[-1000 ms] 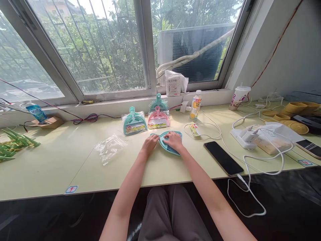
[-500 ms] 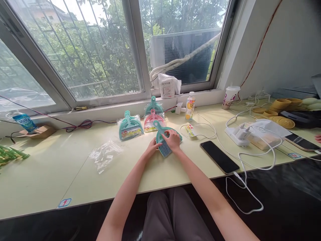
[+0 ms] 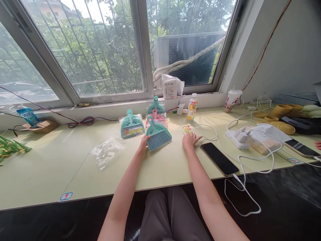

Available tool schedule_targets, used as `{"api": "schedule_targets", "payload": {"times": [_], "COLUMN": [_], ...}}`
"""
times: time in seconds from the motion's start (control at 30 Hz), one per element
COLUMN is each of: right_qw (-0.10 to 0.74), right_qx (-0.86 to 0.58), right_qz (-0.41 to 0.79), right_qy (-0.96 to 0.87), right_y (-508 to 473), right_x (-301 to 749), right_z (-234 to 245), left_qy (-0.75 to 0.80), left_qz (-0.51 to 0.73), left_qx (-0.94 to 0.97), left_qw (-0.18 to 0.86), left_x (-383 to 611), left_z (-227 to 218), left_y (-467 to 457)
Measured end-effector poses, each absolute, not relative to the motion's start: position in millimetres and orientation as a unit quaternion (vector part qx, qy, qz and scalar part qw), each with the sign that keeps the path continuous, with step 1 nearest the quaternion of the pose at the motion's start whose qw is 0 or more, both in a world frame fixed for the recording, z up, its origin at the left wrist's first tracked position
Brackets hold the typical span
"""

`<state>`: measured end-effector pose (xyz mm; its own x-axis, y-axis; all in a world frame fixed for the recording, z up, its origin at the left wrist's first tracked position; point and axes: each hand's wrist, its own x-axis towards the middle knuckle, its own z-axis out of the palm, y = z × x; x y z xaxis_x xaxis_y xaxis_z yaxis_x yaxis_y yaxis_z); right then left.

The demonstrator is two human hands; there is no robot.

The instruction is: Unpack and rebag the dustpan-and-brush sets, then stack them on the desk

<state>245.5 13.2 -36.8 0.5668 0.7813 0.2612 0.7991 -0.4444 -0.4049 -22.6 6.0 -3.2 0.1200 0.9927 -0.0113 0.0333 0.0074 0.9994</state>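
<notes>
My left hand (image 3: 143, 144) is closed round the left edge of a small teal dustpan with a grey-bristled brush (image 3: 158, 137), tilted with its bristles toward me. To the right, my right hand (image 3: 190, 140) is over the near part of a yellow printed label card (image 3: 188, 129), one finger stretched out sideways; its fingertips touch or nearly touch the card. Behind the held set are a pink brush and dustpan set (image 3: 155, 115) and another teal set (image 3: 155, 105). A wrapped teal set (image 3: 131, 125) lies left of them. Crumpled clear plastic wrap (image 3: 106, 150) lies left of my hand.
Right of my hand are a phone (image 3: 219, 159), a white charging cable (image 3: 243, 182) and a power strip (image 3: 237, 139). A drink bottle (image 3: 192, 108) and a paper cup (image 3: 232, 100) stand at the back. Another person's hand (image 3: 318, 145) shows at the right edge.
My right hand has left the brush and dustpan and moved right to the label card. The set, still in my left hand, has shifted left and turned. The view has shifted slightly.
</notes>
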Motion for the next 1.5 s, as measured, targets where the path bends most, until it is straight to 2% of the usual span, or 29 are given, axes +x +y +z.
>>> {"api": "schedule_targets", "payload": {"times": [0.2, 0.3, 0.5, 0.63, 0.7, 0.8, 0.87, 0.97, 1.07, 1.27, 1.5], "right_qw": [0.250, 0.282, 0.461, 0.548, 0.595, 0.649, 0.643, 0.553, 0.489, 0.456, 0.414], "right_qx": [-0.839, -0.826, -0.780, -0.709, -0.660, -0.552, -0.472, -0.354, -0.295, -0.313, -0.368], "right_qz": [-0.041, -0.029, -0.098, -0.149, -0.124, -0.028, 0.066, 0.213, 0.279, 0.244, 0.118], "right_qy": [-0.482, -0.487, -0.412, -0.418, -0.441, -0.523, -0.600, -0.724, -0.772, -0.797, -0.824], "right_y": [12.9, 10.5, 3.5, -4.5, -9.6, -16.6, -19.3, -20.0, -18.7, -14.8, -16.8], "right_x": [248.5, 249.5, 248.6, 240.7, 228.9, 201.2, 181.7, 162.3, 157.8, 162.8, 163.8], "right_z": [-34.1, -32.1, -24.1, -6.7, 3.8, 13.8, 14.3, 8.9, 2.8, -3.9, -1.7], "left_qy": [0.479, 0.465, 0.456, 0.457, 0.442, 0.405, 0.385, 0.363, 0.346, 0.301, 0.326], "left_qz": [0.465, 0.471, 0.477, 0.478, 0.476, 0.460, 0.450, 0.453, 0.467, 0.489, 0.473], "left_qx": [0.539, 0.528, 0.511, 0.487, 0.476, 0.465, 0.453, 0.422, 0.391, 0.377, 0.442], "left_qw": [0.514, 0.532, 0.551, 0.571, 0.593, 0.639, 0.667, 0.696, 0.714, 0.727, 0.689], "left_x": [-27.5, -27.5, -27.0, -27.9, -28.4, -27.7, -26.3, -25.0, -27.3, -35.9, -38.1], "left_z": [-4.2, -3.7, -1.8, -1.9, -3.2, -6.6, -9.2, -12.0, -11.9, -5.7, -3.8], "left_y": [7.3, 6.3, 4.2, 5.0, 5.4, 5.9, 6.8, 10.1, 14.4, 14.9, 7.8]}}
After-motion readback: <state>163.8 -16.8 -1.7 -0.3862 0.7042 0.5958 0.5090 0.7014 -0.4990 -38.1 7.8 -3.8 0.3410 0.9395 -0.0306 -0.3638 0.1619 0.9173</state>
